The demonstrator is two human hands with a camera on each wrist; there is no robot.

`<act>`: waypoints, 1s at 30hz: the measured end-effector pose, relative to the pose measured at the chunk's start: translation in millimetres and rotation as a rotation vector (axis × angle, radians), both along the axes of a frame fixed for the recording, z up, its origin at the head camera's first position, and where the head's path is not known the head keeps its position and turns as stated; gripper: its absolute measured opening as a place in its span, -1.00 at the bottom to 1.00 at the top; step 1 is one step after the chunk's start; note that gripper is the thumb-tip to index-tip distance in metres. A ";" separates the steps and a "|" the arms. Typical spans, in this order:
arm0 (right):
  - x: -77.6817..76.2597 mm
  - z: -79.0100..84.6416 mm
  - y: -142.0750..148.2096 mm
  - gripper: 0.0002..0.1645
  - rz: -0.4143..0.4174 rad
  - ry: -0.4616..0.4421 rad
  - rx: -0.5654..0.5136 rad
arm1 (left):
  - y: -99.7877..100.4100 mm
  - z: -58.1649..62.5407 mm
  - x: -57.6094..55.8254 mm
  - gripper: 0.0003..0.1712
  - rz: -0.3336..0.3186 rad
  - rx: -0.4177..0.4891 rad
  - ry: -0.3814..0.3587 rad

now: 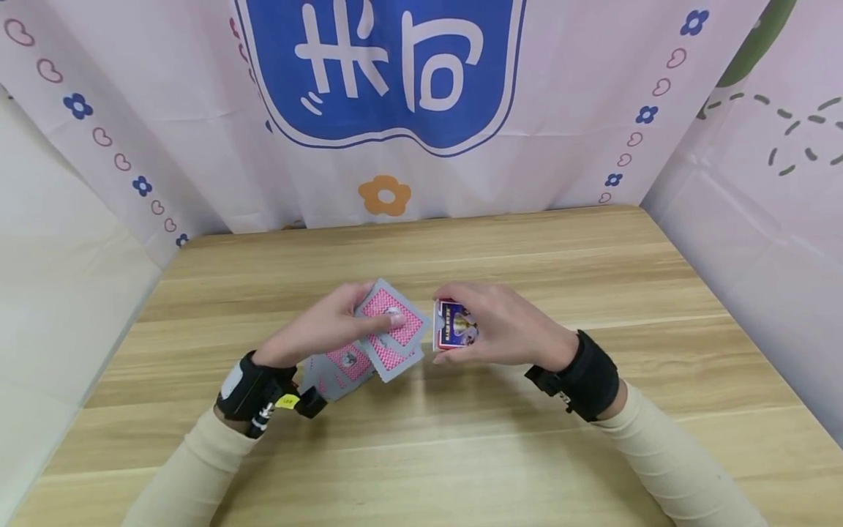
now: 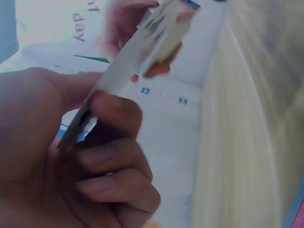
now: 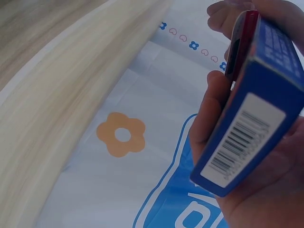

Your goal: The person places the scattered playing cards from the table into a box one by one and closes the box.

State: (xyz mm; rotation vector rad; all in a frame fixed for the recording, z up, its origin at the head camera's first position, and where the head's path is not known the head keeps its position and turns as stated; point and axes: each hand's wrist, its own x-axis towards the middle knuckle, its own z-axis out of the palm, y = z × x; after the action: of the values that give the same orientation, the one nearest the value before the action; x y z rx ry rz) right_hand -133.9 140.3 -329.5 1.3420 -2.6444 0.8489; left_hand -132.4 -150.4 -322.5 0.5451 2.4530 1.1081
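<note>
Pinched between thumb and curled fingers, a few playing cards (image 1: 393, 320) with pink patterned backs fan out from my left hand (image 1: 336, 322). Their edges and part of a printed face show in the left wrist view, where the cards (image 2: 137, 52) stand tilted. My right hand (image 1: 507, 326) grips a small blue card box (image 1: 454, 324) by its sides. A barcode marks one side of the box (image 3: 242, 142) in the right wrist view. In the head view, the cards' corner comes close to the box's left end; whether they touch I cannot tell.
More pink-backed playing cards (image 1: 339, 369) lie spread on the wooden table (image 1: 500, 454), partly hidden under my left hand and wrist. A white printed cloth (image 1: 316, 176) hangs along the table's back edge. White sheets stand on both sides.
</note>
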 end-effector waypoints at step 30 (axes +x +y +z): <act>-1.0 -4.7 -2.8 -0.10 0.035 -0.009 -0.003 | 5.7 7.0 8.0 -0.59 0.102 0.152 -0.140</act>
State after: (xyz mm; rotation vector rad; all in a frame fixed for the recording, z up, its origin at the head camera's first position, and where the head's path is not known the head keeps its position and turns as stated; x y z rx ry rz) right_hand -134.8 137.5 -334.2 1.3903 -2.6325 0.8649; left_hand -124.4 -144.7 -315.5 0.3754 2.3108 1.3353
